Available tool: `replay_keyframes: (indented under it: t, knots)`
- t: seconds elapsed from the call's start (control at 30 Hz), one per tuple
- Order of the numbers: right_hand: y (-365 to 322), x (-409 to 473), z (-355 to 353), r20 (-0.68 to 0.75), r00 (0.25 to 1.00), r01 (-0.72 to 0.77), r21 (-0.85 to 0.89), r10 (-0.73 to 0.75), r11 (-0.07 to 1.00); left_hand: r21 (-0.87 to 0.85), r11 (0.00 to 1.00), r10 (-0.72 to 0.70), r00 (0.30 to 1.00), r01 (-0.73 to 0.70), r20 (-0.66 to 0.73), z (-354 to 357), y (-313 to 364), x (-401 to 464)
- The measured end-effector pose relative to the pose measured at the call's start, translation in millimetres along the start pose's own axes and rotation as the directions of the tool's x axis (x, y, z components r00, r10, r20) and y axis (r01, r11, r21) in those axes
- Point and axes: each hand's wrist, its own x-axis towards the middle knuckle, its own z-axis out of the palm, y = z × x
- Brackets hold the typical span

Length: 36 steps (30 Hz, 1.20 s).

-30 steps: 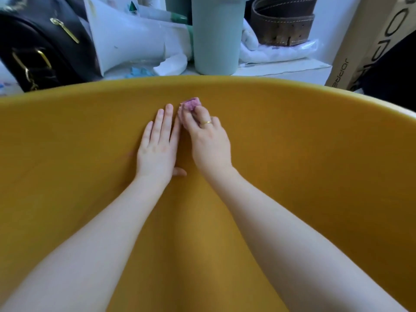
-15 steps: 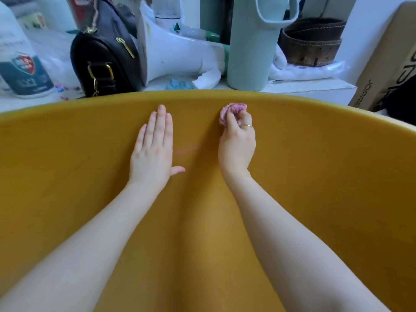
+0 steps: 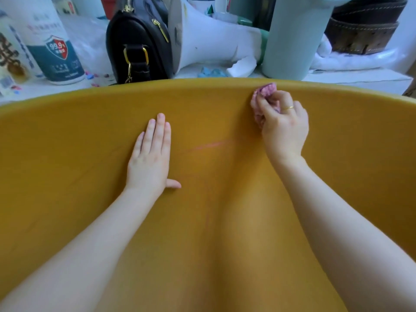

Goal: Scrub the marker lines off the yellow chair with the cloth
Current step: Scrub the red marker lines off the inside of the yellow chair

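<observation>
1. Right hand (image 3: 284, 127) curled round the wadded pink cloth (image 3: 263, 93) at 1 o'clock, near the yellow chair (image 3: 90, 154) rim.
2. Left hand (image 3: 149, 158) flat, fingers straight, holding nothing.
3. Risk: faint pink marker line (image 3: 207, 145) sits between the hands; scrubbing at the rim likely misses it.
4. Open room below at 6; black handbag (image 3: 137, 43) sits just past the rim.

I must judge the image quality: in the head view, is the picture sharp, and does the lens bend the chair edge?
Head view: the yellow chair rim bows strongly, wide-angle distortion; soft even light, no glare; the marker line looks faint and slightly blurred; the cloth and right hand are fairly sharp.
</observation>
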Motion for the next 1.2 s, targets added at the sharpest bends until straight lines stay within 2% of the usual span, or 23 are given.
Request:
replay_keyframes:
  t: [0.07,0.13,0.23,0.37,0.43,0.5,0.57,0.63,0.7,0.8,0.87,0.93,1.0,1.07,1.13,1.2]
  knots:
    - [-6.8,-7.1,9.0,-0.023,0.999,-0.025,-0.004,0.025,1.0,-0.026,1.0,-0.006,1.0,0.006,-0.017,3.9,-0.4,1.4]
    - [-27.4,-19.2,16.7,-0.015,0.998,-0.053,0.079,0.055,0.995,-0.047,0.999,-0.01,0.999,0.008,-0.038,7.4,-0.1,2.5]
    - [-58.0,-49.6,21.5,0.055,0.988,0.125,0.249,-0.143,0.961,-0.053,0.999,-0.015,0.999,0.012,-0.053,9.6,1.2,4.0]
    - [-74.5,-109.7,20.5,0.153,0.897,0.324,0.408,-0.414,0.853,-0.033,0.999,-0.033,0.998,0.032,-0.053,5.4,6.7,-1.4]
    - [-76.3,-119.5,15.3,0.18,0.853,0.383,0.425,-0.491,0.82,0.012,1.0,-0.006,0.999,0.007,-0.046,7.8,10.6,-8.5]
    - [-67.9,-102.1,9.7,0.165,0.817,0.471,0.362,-0.553,0.804,0.046,0.999,0.019,1.0,-0.018,-0.021,12.4,14.5,-16.3]
    - [-48.7,-64.0,6.7,0.137,0.841,0.477,0.267,-0.523,0.837,0.054,0.999,0.005,1.0,-0.005,0.006,17.3,16.9,-17.6]
    - [-22.8,-20.3,9.3,0.018,0.926,0.369,0.154,-0.376,0.916,0.057,0.998,-0.01,1.0,0.009,0.026,21.2,17.6,-15.6]
    - [-6.2,8.6,10.8,-0.094,0.963,0.258,0.069,-0.251,0.964,0.056,0.998,-0.009,1.0,0.008,0.029,24.6,17.6,-13.8]
    - [-11.0,-1.9,20.0,-0.15,0.978,0.16,0.094,-0.145,0.983,0.04,0.999,-0.004,1.0,0.004,0.016,29.9,15.9,-11.3]
    - [-20.2,-28.0,20.6,-0.097,0.98,0.188,0.197,-0.172,0.962,0.034,0.999,-0.006,1.0,0.005,0.018,30.5,16.0,-11.1]
    - [-27.1,-72.1,17.7,0.046,0.95,0.278,0.326,-0.308,0.904,0.034,0.999,-0.006,1.0,0.005,0.011,30.8,17.2,-10.7]
    - [-39.1,-124.7,5.9,0.235,0.855,0.317,0.469,-0.462,0.825,0.032,0.999,-0.013,1.0,0.012,0.011,29.5,19.1,-12.1]
    - [-51.6,-167.4,-5.7,0.348,0.789,0.271,0.542,-0.506,0.796,0.038,0.998,-0.04,0.999,0.04,0.001,28.2,21.4,-15.8]
    - [-60.4,-180.7,-11.2,0.379,0.786,0.226,0.558,-0.488,0.798,0.013,0.996,-0.087,0.996,0.087,-0.008,26.5,24.7,-24.6]
    - [-61.0,-168.2,-12.7,0.356,0.78,0.286,0.529,-0.514,0.799,-0.021,0.993,-0.114,0.993,0.113,-0.013,27.4,25.9,-38.7]
